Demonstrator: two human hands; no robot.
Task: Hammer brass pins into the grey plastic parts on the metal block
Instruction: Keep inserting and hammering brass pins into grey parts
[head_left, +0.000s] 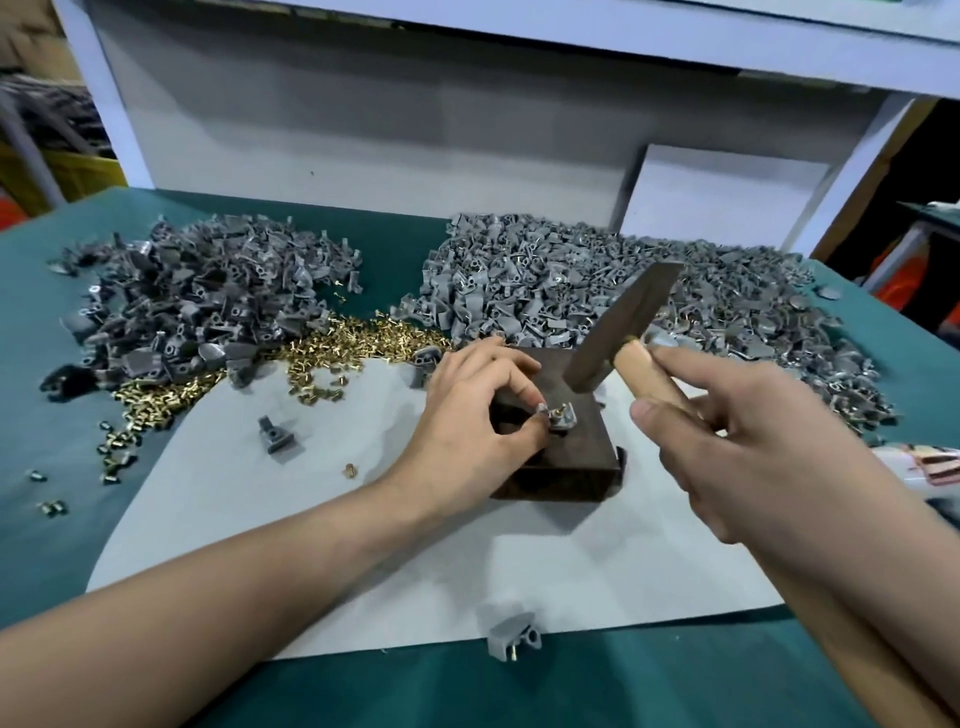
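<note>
A dark metal block (563, 457) stands on a grey sheet in the middle of the table. On its top lies a grey plastic part (560, 415) with a brass pin (555, 414) standing up in it. My left hand (467, 415) pinches the left end of that part with thumb and forefinger. My right hand (753, 436) grips the wooden handle of a hammer (621, 327). The hammer's dark head is raised, tilted above the block's far right corner, apart from the pin.
Two big heaps of grey plastic parts lie at the back left (197, 306) and back right (597, 291). Loose brass pins (332, 348) spread between them. Single grey parts lie on the grey sheet (278, 434) and at its front edge (514, 635). The table is green.
</note>
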